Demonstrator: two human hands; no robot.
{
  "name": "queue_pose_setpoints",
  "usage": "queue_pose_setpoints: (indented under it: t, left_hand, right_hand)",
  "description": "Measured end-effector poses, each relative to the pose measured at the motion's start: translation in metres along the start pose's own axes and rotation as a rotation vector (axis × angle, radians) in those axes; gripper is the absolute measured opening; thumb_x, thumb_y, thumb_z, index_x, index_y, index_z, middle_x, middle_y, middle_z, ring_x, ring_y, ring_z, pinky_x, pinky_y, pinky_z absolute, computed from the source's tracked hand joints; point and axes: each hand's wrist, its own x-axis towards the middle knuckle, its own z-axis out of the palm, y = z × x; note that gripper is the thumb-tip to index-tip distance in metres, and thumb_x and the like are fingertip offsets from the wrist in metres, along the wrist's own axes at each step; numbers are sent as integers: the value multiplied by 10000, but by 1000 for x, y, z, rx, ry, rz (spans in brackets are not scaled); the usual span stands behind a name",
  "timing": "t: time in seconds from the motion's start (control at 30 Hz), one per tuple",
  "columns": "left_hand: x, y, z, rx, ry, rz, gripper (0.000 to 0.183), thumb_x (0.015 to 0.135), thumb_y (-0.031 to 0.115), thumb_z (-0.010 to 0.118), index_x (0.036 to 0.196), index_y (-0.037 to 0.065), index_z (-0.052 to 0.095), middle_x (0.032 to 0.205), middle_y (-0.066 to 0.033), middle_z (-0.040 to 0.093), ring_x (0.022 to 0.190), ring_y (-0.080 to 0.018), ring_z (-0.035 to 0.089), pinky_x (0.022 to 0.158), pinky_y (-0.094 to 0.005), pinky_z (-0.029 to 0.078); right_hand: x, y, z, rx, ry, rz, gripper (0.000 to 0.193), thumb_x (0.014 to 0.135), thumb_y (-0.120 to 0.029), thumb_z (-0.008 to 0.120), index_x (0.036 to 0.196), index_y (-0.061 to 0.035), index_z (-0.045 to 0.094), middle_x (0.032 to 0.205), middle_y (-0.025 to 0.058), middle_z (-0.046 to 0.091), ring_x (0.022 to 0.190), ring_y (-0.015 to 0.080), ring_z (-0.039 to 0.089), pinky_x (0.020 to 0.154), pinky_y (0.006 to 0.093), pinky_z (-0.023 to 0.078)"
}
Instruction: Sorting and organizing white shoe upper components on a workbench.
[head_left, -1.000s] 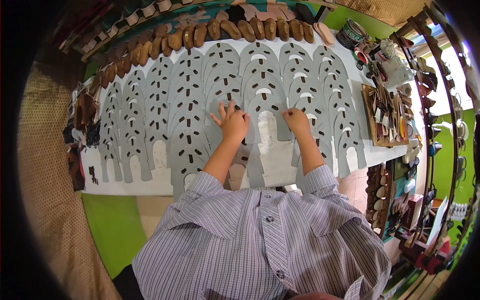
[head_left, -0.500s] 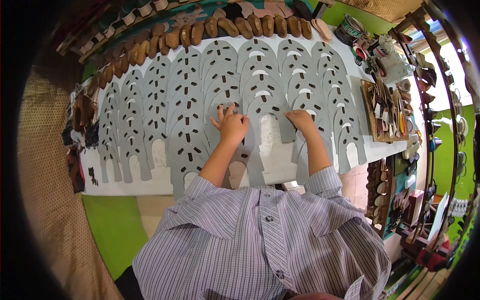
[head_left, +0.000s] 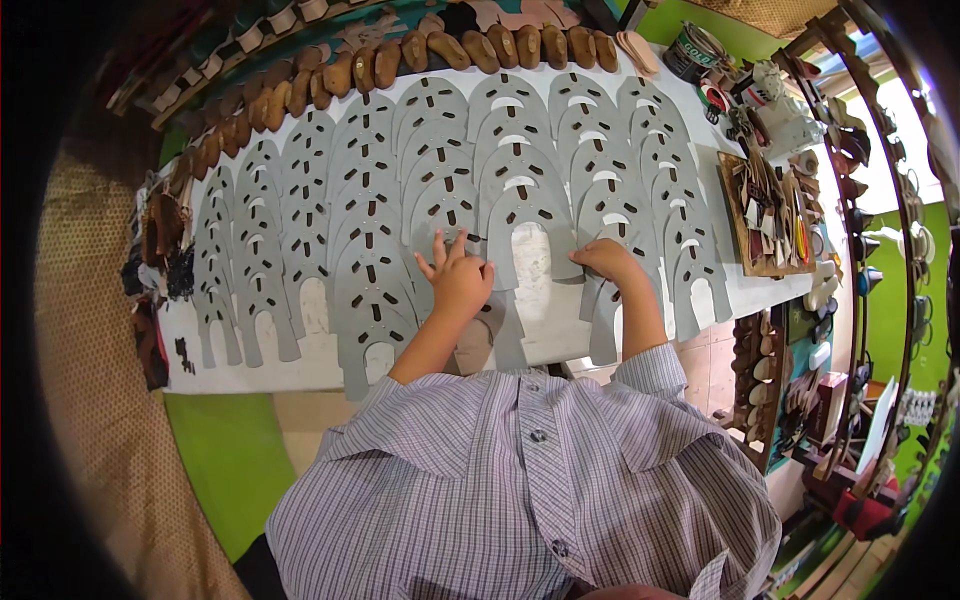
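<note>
Grey U-shaped shoe uppers with dark slots lie in overlapping columns on the white table. My left hand (head_left: 460, 285) has its fingers spread over one column, the fingertips on or just above a grey piece; contact is hard to tell. To its right lies the front shoe upper (head_left: 520, 212) of another column, its open end toward me. My right hand (head_left: 615, 268) is closed at the outer edge of this upper's right leg, thumb and fingers pressed together there. What sits between those fingertips is partly hidden.
A row of brown wooden shoe lasts (head_left: 413, 50) lines the table's back edge. At the right stand a tin can (head_left: 695, 52) and a board (head_left: 737, 225) with tools and scraps. Beyond it, shelves hold shoes. Dark scraps (head_left: 165, 225) lie at the left end of the white table (head_left: 230, 378).
Both hands have come slightly nearer to me. My right fingertips have slid down along the leg of the front shoe upper. My left fingers remain spread. The view has shifted slightly.
</note>
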Motion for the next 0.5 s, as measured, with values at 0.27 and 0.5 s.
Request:
queue_pose_setpoints:
  t: [0.27,0.5]
  left_hand:
    - [-7,0,4,-21,-26,2,224,756,310,616,649,117,653,1335,-96,422,1314,-374,180,981,-670,8]
    - [-21,-11,-4,28,-40,-40,277,751,335,621,944,137,625,1343,-112,391,1316,-350,178,989,-660,21]
  right_hand:
    - [-5,9,1,98,-2,75,486,741,-449,621,572,-1,537,462,68,437,440,176,432,468,337,364]
    - [-22,-8,7,-153,136,120,451,737,-471,589,732,-23,644,702,147,604,683,285,580,638,386,445]
